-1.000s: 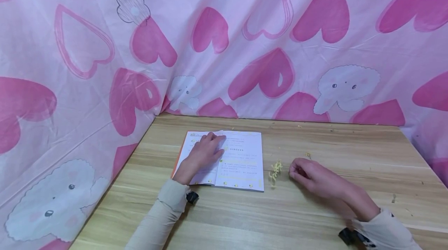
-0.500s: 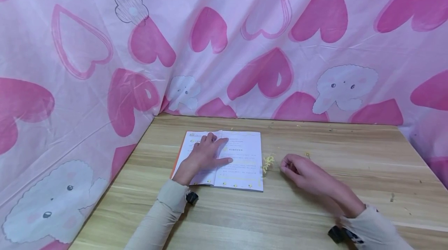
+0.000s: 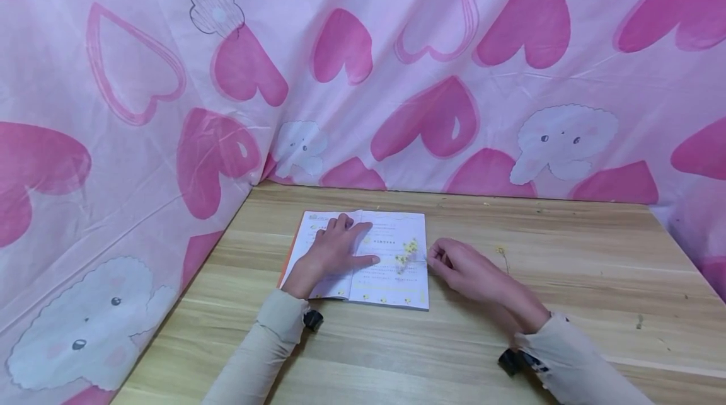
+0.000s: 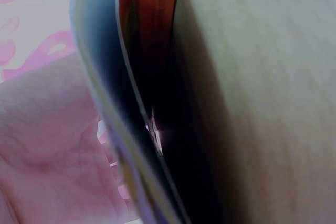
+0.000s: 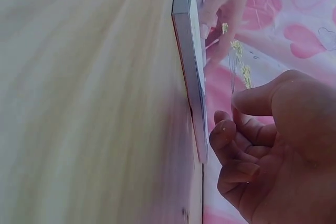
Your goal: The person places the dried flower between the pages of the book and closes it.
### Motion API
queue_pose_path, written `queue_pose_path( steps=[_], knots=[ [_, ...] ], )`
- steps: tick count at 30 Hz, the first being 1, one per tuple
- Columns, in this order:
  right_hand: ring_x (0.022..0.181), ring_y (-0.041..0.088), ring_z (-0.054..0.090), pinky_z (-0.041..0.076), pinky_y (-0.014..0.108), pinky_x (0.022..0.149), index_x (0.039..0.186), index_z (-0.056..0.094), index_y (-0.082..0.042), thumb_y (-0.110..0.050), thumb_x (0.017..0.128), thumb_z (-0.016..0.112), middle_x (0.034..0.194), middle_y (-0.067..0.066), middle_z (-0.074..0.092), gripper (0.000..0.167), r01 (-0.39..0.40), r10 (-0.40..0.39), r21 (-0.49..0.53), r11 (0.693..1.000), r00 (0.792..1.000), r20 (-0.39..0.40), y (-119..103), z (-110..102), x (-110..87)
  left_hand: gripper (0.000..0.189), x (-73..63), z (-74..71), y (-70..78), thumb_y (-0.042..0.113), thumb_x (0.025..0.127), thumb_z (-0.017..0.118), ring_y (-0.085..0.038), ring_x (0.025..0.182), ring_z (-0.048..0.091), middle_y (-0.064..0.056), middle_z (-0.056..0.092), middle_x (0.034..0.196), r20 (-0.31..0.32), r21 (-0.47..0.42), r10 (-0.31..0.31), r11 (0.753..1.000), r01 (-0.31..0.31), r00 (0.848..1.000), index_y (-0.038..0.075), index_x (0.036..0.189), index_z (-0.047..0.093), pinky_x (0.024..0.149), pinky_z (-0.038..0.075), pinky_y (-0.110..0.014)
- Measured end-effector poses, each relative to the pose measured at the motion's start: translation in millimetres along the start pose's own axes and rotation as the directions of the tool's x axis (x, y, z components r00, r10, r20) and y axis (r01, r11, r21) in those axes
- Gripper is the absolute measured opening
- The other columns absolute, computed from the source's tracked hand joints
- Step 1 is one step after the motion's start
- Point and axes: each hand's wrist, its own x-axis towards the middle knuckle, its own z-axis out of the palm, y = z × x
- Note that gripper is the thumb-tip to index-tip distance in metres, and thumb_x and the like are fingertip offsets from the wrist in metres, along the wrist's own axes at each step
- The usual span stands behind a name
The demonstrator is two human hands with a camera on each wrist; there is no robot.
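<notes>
Left grip (image 3: 333,252) lies splayed; right grip (image 3: 467,271) pinches (fingers (image 5: 233,174) curled).

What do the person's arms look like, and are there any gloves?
The left sleeve and right sleeve are long, beige and wrinkled. A small black gadget shows by the left wrist, another black gadget by the right; I can't tell what they are. No gloves: the left grip and right grip are bare.

- A draped-off indoor spot; whether home or studio cannot be told.
- Pink sheeting (image 3: 391,99), printed with hearts and fluffy cartoon figures, hangs behind and left of the wood-grain bench (image 3: 397,354).
- An open book (image 3: 381,280) lies there.
</notes>
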Motion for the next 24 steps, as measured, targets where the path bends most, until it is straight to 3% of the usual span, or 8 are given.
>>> queue_pose_path(
  steps=[15,24],
  knots=[
    [0.079,0.014,0.058,0.048,0.026,0.065,0.11,0.067,-0.009,-0.015,0.108,0.064,0.093,0.003,0.065,0.006,-0.023,0.024,0.008,1.0,0.996,-0.09,-16,16,32.8,0.079,2.6,1.5,0.9,0.062,0.094,0.077,-0.036,0.134,0.045,-0.015,0.047,0.151,-0.005,0.02,-0.029,0.999,0.029,1.0,0.03,0.162,0.05,0.111,0.043,-0.066],
    [0.083,0.016,0.06,0.051,0.032,0.075,0.106,0.068,-0.01,-0.017,0.107,0.064,0.094,0.003,0.067,0.008,-0.063,0.057,-0.042,0.997,0.989,-0.136,-19,26,50.7,0.08,2.6,2.3,1.4,0.062,0.094,0.077,-0.036,0.135,0.045,-0.016,0.046,0.151,-0.009,0.022,-0.028,0.999,0.028,1.0,0.03,0.162,0.05,0.111,0.044,-0.066]
  ],
)
